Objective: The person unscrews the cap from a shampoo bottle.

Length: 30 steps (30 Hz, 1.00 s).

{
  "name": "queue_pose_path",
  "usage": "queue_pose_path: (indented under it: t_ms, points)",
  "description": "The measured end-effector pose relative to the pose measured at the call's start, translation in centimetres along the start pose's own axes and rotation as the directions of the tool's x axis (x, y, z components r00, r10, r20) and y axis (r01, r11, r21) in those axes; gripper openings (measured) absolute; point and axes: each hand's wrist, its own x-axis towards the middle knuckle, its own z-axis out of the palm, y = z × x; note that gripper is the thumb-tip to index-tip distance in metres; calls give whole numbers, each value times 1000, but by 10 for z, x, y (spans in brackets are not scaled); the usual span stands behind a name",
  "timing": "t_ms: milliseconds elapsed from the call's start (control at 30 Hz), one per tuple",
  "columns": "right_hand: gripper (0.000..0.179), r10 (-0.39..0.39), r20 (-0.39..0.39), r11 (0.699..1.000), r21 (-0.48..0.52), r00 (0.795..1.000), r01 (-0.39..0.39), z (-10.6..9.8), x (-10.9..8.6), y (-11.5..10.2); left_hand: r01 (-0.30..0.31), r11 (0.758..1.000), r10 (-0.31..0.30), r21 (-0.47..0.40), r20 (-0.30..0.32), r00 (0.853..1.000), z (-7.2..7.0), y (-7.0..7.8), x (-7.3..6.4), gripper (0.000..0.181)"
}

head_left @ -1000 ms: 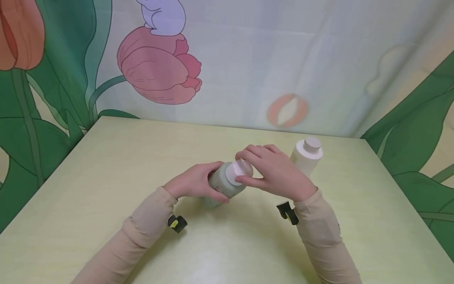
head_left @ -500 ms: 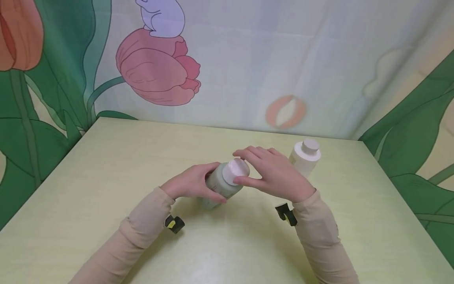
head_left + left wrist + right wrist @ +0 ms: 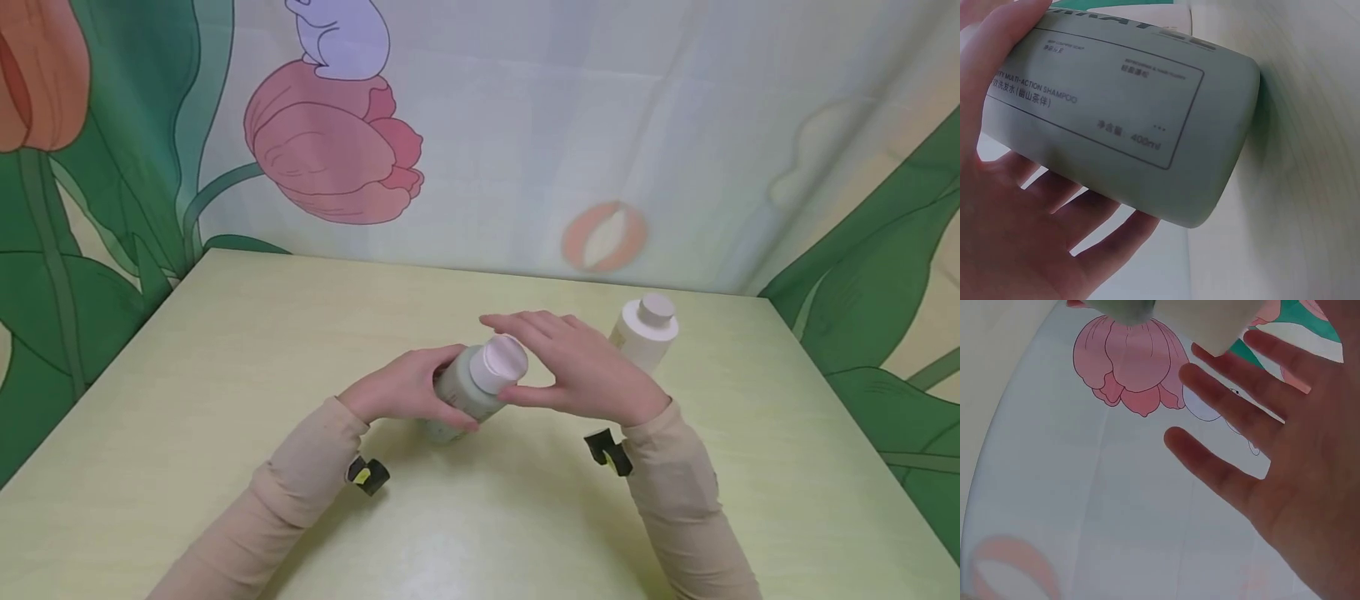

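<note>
A grey-green shampoo bottle [image 3: 459, 390] leans to the right over the table, its printed label [image 3: 1097, 100] facing the left wrist camera. My left hand [image 3: 405, 385] grips it round the body, thumb on the near side and fingers beneath in the wrist view. At its upper end sits a wide white cap [image 3: 499, 364], seen at the top of the right wrist view. Around that cap my right hand [image 3: 588, 371] is spread, with fairly straight fingers [image 3: 1216, 462] above and the thumb tip right at the cap's lower edge.
Behind my right hand a second, white bottle [image 3: 647, 333] with a white cap stands upright, partly hidden. The pale table [image 3: 315, 308] ends at a printed curtain [image 3: 487, 142] with tulips and leaves.
The right hand's fingers have straightened and lifted off the cap, spreading wider. My left hand keeps its grip, and the bottle has shifted slightly left in view.
</note>
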Motion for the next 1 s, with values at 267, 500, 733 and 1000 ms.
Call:
queue_pose_path:
  t_ms: [267,500,733,1000]
  points:
    - [66,59,-26,998,-30,998,-60,-1,0,-3,-31,999,31,7,1,1000,-1,4,0,61]
    - [37,-51,-54,997,-68,997,47,1,-1,-6,-30,1000,30,4,10,1000,0,3,0,61]
    - [47,-97,-24,995,-24,995,97,-1,0,-7,-31,999,31,15,4,1000,0,3,-2,61]
    - [44,82,-64,990,-111,995,-88,-1,-2,-8,-37,999,36,15,9,999,1,3,-2,59]
